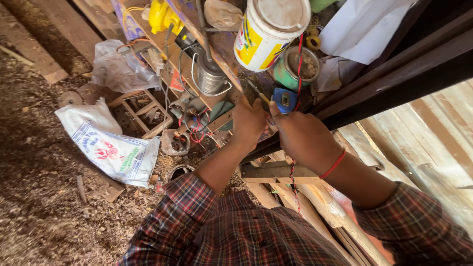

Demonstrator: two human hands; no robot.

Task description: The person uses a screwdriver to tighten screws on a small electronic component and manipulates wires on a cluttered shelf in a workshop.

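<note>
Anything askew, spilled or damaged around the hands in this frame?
Yes. Sawdust covers the floor, a printed sack lies crumpled on it, and loose red wires tangle on the cluttered bench left of the left hand. The right hand shows nothing odd.

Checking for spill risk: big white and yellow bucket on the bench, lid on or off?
Lid on. The white and yellow bucket has a white lid covering its whole top; no contents show.

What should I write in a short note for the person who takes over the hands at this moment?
Left hand: closed, at the edge of the dark wooden frame, beside the screwdriver; whether it grips it cannot be told.
Right hand: closed, fingers hidden, next to the blue tape measure and the red-black twisted wire.
White bucket and green tin stand just beyond.
Done and left: not visible.
</note>
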